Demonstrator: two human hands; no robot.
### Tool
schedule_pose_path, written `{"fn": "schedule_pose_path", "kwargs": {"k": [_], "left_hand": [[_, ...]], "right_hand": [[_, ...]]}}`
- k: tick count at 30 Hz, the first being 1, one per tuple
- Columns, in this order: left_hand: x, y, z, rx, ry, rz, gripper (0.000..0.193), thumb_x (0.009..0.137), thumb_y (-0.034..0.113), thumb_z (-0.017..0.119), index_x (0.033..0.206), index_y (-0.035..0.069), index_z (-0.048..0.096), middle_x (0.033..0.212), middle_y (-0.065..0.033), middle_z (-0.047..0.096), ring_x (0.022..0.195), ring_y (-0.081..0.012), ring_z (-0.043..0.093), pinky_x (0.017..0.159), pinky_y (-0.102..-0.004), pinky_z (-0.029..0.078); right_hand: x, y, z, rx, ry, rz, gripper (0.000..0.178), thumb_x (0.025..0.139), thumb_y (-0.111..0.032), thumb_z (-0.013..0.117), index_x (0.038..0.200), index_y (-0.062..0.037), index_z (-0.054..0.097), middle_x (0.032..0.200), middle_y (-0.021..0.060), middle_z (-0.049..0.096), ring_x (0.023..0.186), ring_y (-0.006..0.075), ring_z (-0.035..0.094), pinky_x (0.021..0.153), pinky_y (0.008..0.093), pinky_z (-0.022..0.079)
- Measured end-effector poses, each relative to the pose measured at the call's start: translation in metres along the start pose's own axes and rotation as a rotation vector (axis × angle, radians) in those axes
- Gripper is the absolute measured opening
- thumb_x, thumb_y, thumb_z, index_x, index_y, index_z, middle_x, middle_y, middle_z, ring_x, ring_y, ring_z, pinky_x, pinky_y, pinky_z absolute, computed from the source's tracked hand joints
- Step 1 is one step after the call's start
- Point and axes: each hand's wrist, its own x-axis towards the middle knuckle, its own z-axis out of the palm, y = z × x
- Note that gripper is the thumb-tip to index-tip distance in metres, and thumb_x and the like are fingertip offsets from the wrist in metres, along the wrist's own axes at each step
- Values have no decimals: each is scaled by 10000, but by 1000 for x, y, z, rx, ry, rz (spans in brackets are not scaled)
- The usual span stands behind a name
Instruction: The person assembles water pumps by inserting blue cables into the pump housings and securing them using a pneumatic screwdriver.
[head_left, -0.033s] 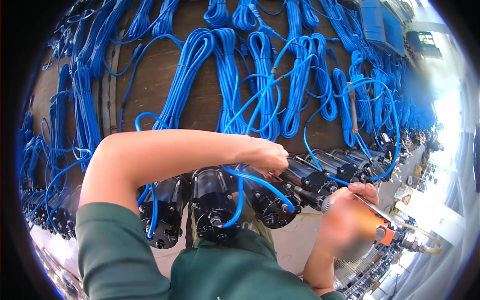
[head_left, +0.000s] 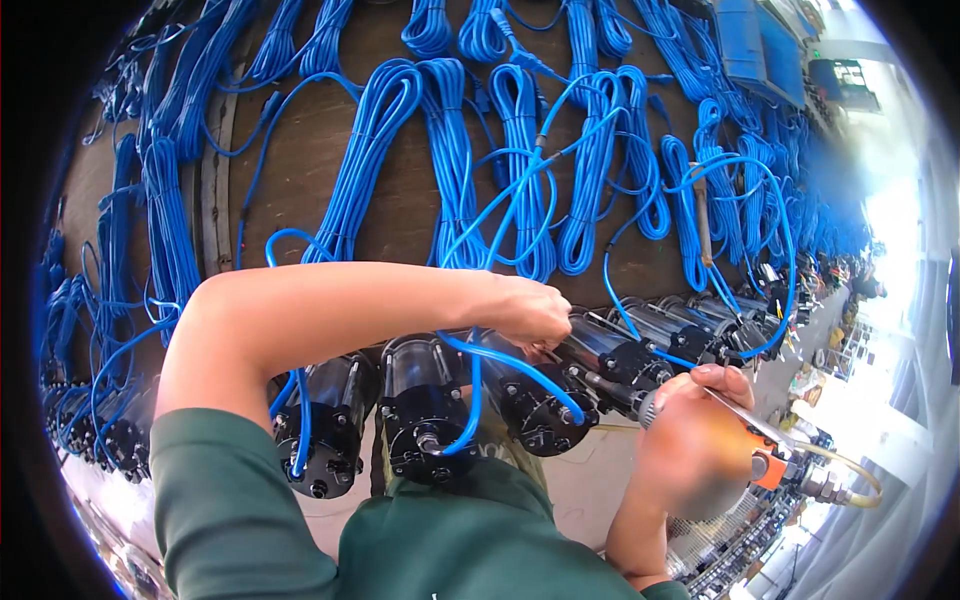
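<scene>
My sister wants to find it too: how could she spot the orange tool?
Start at the brown tabletop spread with blue cable bundles. Below its right half, find the person's right hand gripping the orange tool. Unlike the black-ended cylinders nearby, it is orange, with a pale hose.

Left hand (head_left: 530, 312): fingertips mostly hidden behind knuckles, contact unclear. Right hand (head_left: 678, 440) and orange tool (head_left: 768, 468): blurred, exact finger placement unreadable. Left forearm (head_left: 390, 298) hides parts of clear cylinders (head_left: 412, 365). Upper cable bundles (head_left: 427, 30) cut by top edge. Green shirt (head_left: 450, 545) cut at bottom. Far-right cables (head_left: 838, 175) hazy.
</scene>
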Motion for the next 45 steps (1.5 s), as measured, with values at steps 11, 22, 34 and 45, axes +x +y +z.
{"fn": "schedule_pose_path", "kwargs": {"k": [11, 22, 34, 45], "left_hand": [[-51, 161, -99, 29, 914, -402, 153, 828, 104, 718, 948, 20, 675, 835, -119, 682, 842, -312, 663, 700, -398, 532], [66, 304, 53, 292, 1544, -285, 405, 566, 237, 659, 897, 9, 612, 927, -122, 594, 856, -283, 600, 765, -381, 493], [64, 303, 55, 428, 1537, -607, 335, 537, 63, 630, 805, 17, 435, 824, -134, 465, 816, -288, 513, 726, -396, 437], [64, 304, 59, 408, 1483, -526, 289, 608, 115, 604, 834, 0, 465, 859, -130, 469, 806, -283, 494, 750, -401, 427]], "right_hand": [[-51, -57, -40, 303, -438, 117, 394, 686, 59, 637, 1069, -2, 564, 749, 105, 662, 521, 192, 623, 507, 292, 538], [-95, -22, -32, 68, -788, 8, 366, 807, 132, 595, 1131, -31, 553, 936, 131, 599, 761, 231, 620, 583, 291, 544], [-96, -31, -11, 416, -676, 399, 264, 798, -180, 655, 912, 35, 553, 806, 134, 542, 649, 241, 519, 543, 334, 419], [-93, -31, -16, 361, -804, 287, 275, 831, -191, 637, 988, 12, 537, 913, 121, 536, 761, 240, 525, 625, 334, 431]]}}
